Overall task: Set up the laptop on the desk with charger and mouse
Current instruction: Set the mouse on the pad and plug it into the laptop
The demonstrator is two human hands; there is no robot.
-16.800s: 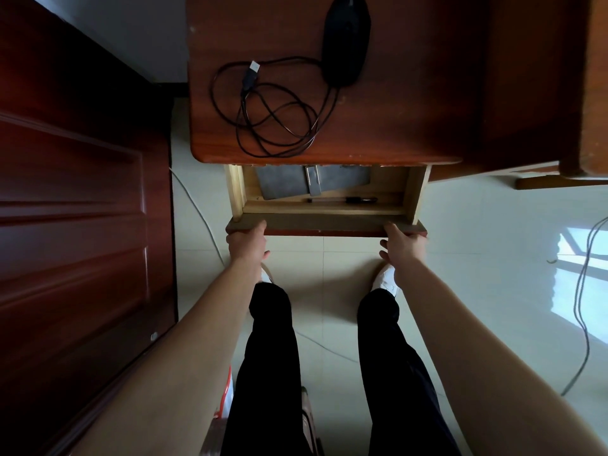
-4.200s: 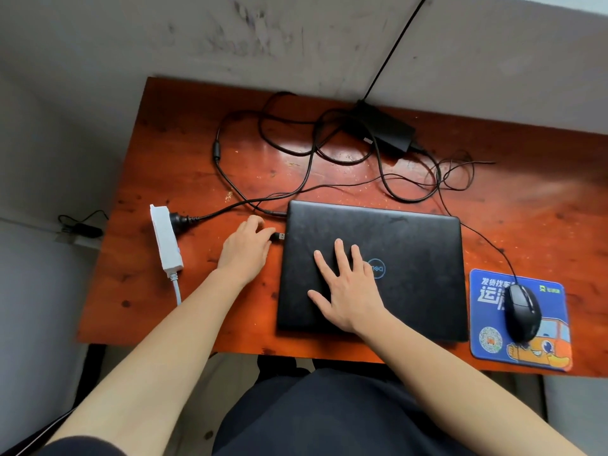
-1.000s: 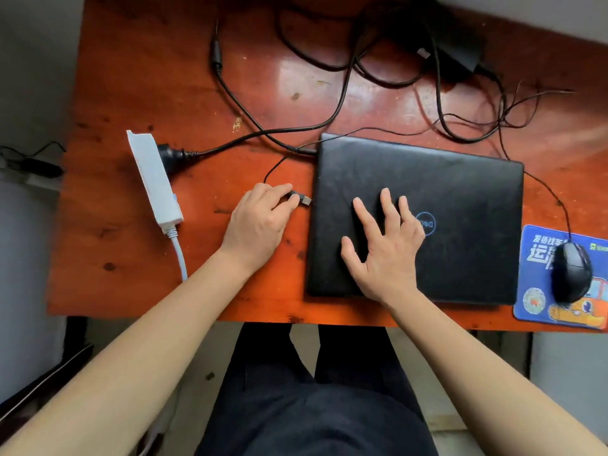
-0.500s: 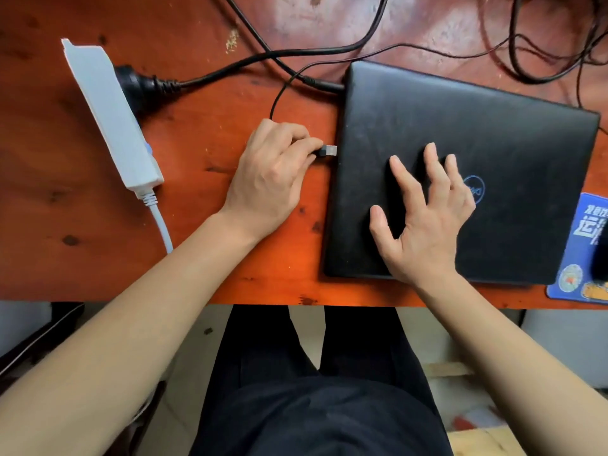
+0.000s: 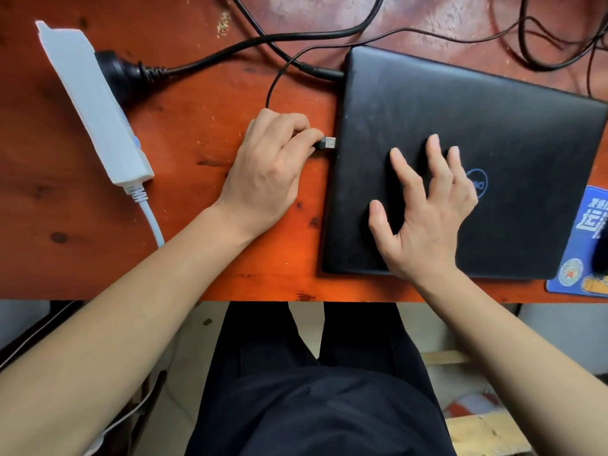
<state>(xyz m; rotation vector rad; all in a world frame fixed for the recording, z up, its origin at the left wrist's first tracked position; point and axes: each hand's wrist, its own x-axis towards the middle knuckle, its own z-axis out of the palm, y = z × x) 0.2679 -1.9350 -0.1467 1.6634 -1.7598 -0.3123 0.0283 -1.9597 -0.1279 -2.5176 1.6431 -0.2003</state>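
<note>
**USB plug held at the laptop's left edge**

The orange-red wooden worktop (image 5: 82,225) fills the upper part of the view, and a person in dark trousers sits at its near edge. A closed black laptop (image 5: 493,126) lies flat on the right part of it, logo up.

The right hand (image 5: 424,212) rests on the lid with its fingers spread and straight, grasping nothing, only the fingertips pressing down. The left hand (image 5: 266,172) lies on the worktop just left of the laptop, fingers curled, pinching a USB plug (image 5: 328,143).

A white power strip (image 5: 95,103) lies slantwise at far left, its white cord running off the near edge. A blue mouse pad (image 5: 579,258) touches the laptop's near right corner. The mouse (image 5: 601,251) on it is only a dark sliver at the right edge of view.

A black mains plug (image 5: 121,74) sits in the strip. The charger plug (image 5: 320,73) meets the laptop's left side near its far corner.

The USB plug's metal tip is right at the laptop's left edge; whether it is in a port, I cannot tell. Its thin cable (image 5: 273,87) loops away toward the far side.
</note>
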